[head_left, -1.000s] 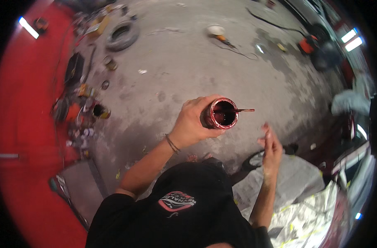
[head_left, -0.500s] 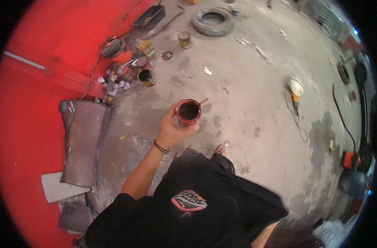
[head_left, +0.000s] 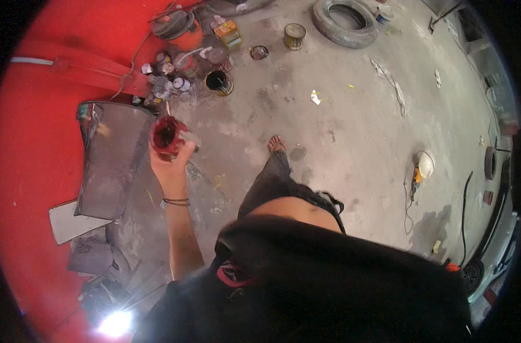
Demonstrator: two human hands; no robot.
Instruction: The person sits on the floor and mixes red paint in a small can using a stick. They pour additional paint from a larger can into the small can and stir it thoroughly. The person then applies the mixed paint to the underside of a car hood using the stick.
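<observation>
My left hand [head_left: 172, 167] is closed around a cup [head_left: 164, 136] smeared with dark red, its fingers and thumb wrapping the sides. The open mouth is tilted toward me, and the inside looks dark and wet. A thin stick [head_left: 168, 107] pokes up past the rim. Below the cup and to its left lies a big grey panel [head_left: 115, 166], leaning by the red wall. No part of my right hand shows; the black shirt [head_left: 329, 280] covers the lower right.
Beyond the cup stand an open can with a black inside [head_left: 219, 83], several jars [head_left: 181, 84], an orange bucket [head_left: 189, 35] and another can [head_left: 294, 36]. A tyre [head_left: 346, 23] lies at the back. A corded power tool [head_left: 416, 180] rests on the right. Bottom left glares a bright lamp [head_left: 116, 323].
My left hand has carried the cup left, toward the grey panel, tipping it more. The view has shifted, and my bare foot now shows farther forward. The right forearm has left the picture.
</observation>
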